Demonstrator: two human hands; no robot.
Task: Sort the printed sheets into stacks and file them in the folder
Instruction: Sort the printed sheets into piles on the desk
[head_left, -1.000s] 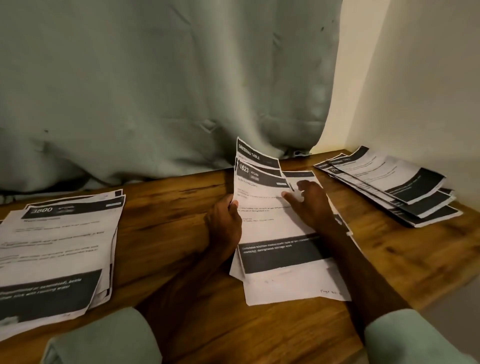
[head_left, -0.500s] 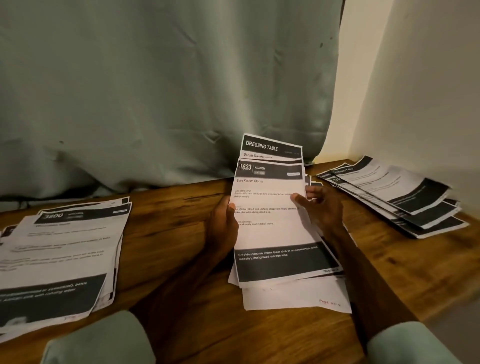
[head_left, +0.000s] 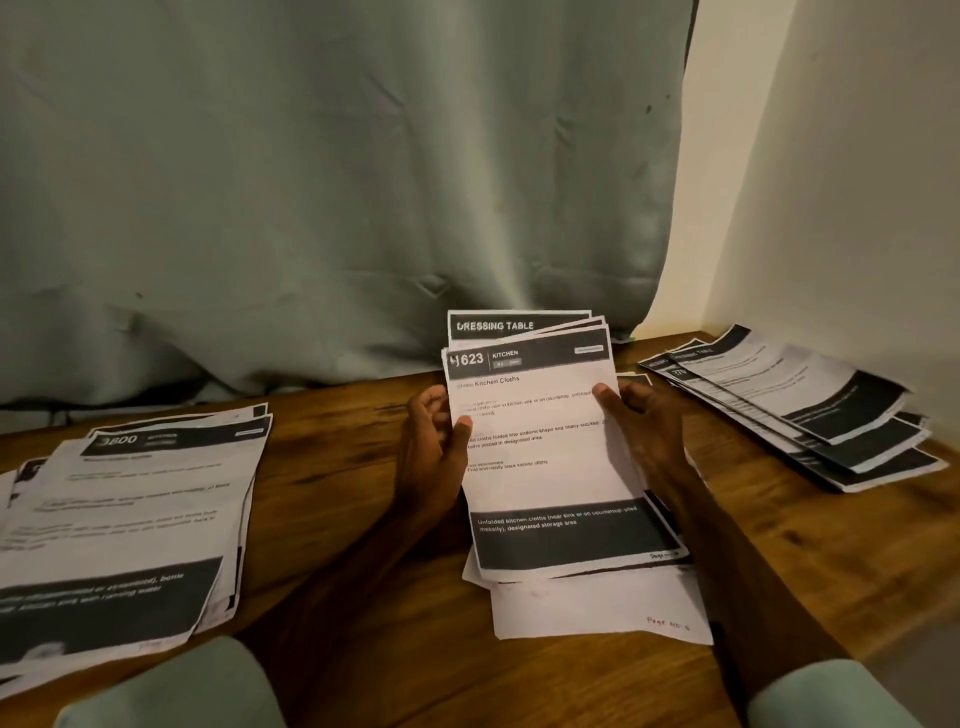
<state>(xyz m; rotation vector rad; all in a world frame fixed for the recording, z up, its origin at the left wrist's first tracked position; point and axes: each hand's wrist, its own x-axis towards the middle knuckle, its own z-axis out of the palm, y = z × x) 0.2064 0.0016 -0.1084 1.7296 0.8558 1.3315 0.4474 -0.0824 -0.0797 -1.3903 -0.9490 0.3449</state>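
Head view: at 6 o'clock a loose sheet (head_left: 597, 608) lies on the wooden table (head_left: 337, 452). Just beyond, the left hand (head_left: 431, 452) and right hand (head_left: 644, 431) each pinch a side edge of the held bundle (head_left: 540, 447), thumbs on the front, which is tilted up with the top page headed "1623 Kitchen". Sorted stacks lie flat: the left stack (head_left: 130, 519) at 9 o'clock, the right stack (head_left: 795, 405) at 3. The curtain (head_left: 311, 182) hangs at 12.

I'm looking at a brown wood-grain worktop (head_left: 332, 525) pushed against a creased grey-green curtain (head_left: 332, 182) that fills the back, with a plain cream wall (head_left: 841, 171) closing the right side, all under dim, warm indoor light.
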